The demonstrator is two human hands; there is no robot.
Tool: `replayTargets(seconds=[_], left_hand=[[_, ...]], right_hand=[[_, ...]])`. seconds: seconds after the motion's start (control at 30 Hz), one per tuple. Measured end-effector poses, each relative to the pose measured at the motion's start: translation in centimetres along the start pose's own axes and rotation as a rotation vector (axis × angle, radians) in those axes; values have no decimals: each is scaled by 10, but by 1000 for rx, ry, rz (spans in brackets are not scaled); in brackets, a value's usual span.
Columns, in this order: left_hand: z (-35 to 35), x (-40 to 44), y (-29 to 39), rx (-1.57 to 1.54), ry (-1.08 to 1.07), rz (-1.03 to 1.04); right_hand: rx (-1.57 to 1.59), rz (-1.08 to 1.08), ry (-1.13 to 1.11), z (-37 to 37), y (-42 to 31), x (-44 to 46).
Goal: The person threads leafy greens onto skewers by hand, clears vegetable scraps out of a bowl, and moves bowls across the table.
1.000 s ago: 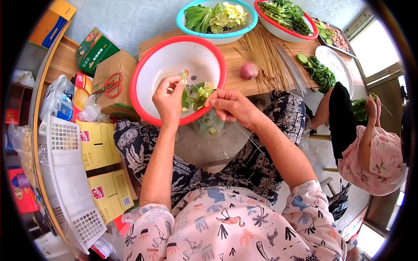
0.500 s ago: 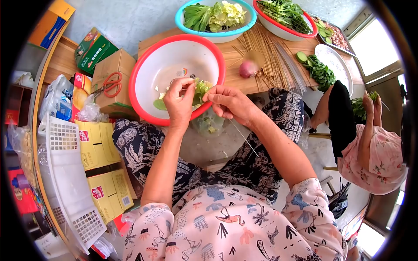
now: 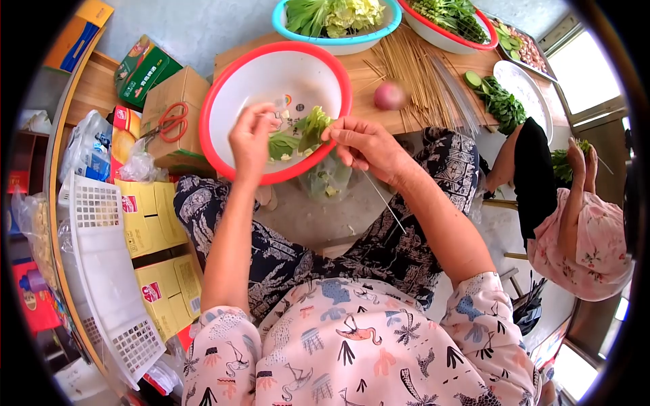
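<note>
My right hand (image 3: pixel 369 145) pinches a thin skewer (image 3: pixel 386 203) at the right rim of the red-rimmed white basin (image 3: pixel 210 139). The skewer's lower end slants down toward my right knee. A green leafy vegetable piece (image 3: pixel 314 126) sits just beyond those fingertips, over the basin, apparently on the skewer. My left hand (image 3: pixel 249 142) is over the basin's left part, fingers curled together; a small pale bit may be at the fingertips, but I cannot make it out. Loose green leaf pieces (image 3: pixel 283 145) lie in the basin below.
Bamboo skewers (image 3: pixel 416 74) and a red onion (image 3: pixel 389 96) lie on the wooden table. Behind stand a blue-rimmed basin (image 3: pixel 332 42) and another red-rimmed basin (image 3: pixel 447 40), both with greens. Scissors (image 3: pixel 175 123) rest on a carton at left. Another person (image 3: pixel 582 237) holds greens at right.
My left hand has moved left, away from the leaf and my right hand, uncovering more of the leaf pieces in the basin. The right hand keeps the skewer at the rim.
</note>
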State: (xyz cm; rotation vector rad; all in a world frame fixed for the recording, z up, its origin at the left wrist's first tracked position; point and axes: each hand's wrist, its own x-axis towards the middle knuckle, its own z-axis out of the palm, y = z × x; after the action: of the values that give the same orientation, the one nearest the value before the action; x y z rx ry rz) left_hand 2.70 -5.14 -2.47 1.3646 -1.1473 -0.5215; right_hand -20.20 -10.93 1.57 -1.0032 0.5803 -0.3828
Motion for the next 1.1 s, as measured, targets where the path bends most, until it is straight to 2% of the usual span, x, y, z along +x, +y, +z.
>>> replayTargets(seconds=[0.07,0.1,0.17,0.2,0.27,0.3,0.37,0.47,0.6,0.7,0.77,0.8,0.87,0.9,0.97,1.0,1.07,1.1], left_hand=[[-25,19,-22,96,71,-140],[-37,25,-35,98,74,-141],[-56,33,-65,294,-8,-298],[-59,36,-75,296,-6,-300],[-61,40,-89,460,-122,-538],[-60,41,-94,459,-122,-541],[-57,41,-101,569,-259,-753],[-48,40,-109,687,-382,-842],[-43,40,-122,711,-357,-879],[-42,43,-127,765,-364,-812],[-38,43,-127,863,-246,-676],[-36,43,-126,862,-249,-673],[-33,42,-124,740,-120,-574],[-32,41,-122,740,-120,-573],[-29,38,-115,422,-2,-612],[-29,36,-110,423,-1,-611],[-27,30,-95,116,-24,-517],[-25,29,-84,115,-24,-515]], right_hand=[[7,5,7,-1,-1,-1],[25,-7,16,-1,-1,0],[45,-18,23,-2,0,1],[46,-23,20,-3,0,2],[47,-24,18,-4,1,2],[48,-27,19,-4,2,3],[46,-29,21,-4,2,3],[46,-36,17,-4,1,3],[42,-27,18,-4,-1,4],[19,-17,10,-3,-2,4],[-3,-14,9,-3,-4,3],[-1,-10,7,-3,-4,2],[0,-6,7,-3,-4,1],[1,-9,6,-3,-3,2],[2,-14,5,-3,-2,3],[-2,-12,-1,-2,-2,3],[-9,-11,-8,-2,-2,3],[-15,-5,-7,-2,-1,3]])
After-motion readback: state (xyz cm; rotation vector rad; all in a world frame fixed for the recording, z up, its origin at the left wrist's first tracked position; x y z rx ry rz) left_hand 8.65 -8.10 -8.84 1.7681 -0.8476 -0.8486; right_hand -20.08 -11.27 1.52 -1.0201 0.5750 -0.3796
